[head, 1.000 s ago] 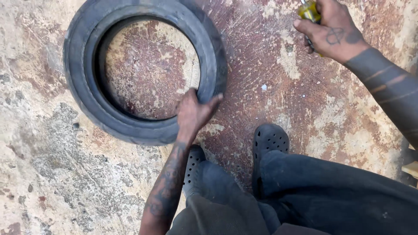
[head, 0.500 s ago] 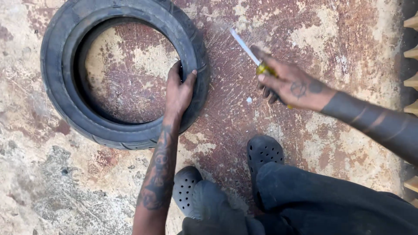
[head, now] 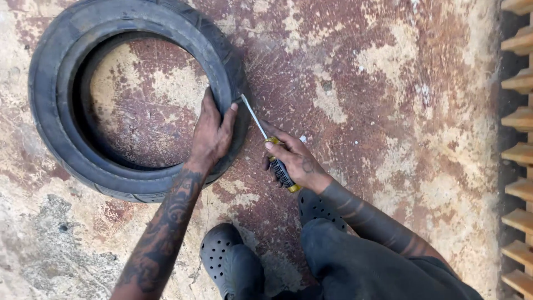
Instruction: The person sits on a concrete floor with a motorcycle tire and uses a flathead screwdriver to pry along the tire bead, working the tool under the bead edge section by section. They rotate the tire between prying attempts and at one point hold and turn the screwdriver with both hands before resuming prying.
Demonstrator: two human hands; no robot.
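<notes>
A black rubber tyre (head: 61, 111) lies flat on the worn concrete floor at the upper left. My left hand (head: 211, 136) grips its near right sidewall, fingers over the inner rim. My right hand (head: 294, 161) holds a screwdriver (head: 266, 141) with a yellow and black handle. Its metal shaft points up and left, with the tip touching the tyre's outer edge just beside my left fingers.
The floor (head: 388, 111) is patchy red and beige concrete. My two black perforated clogs (head: 227, 261) and dark trousers fill the bottom centre. Ends of stacked wooden slats (head: 519, 116) line the right edge.
My right hand has come down and left with the screwdriver, bringing its tip to the tyre's edge. My left hand has shifted its grip up onto the tyre's inner rim.
</notes>
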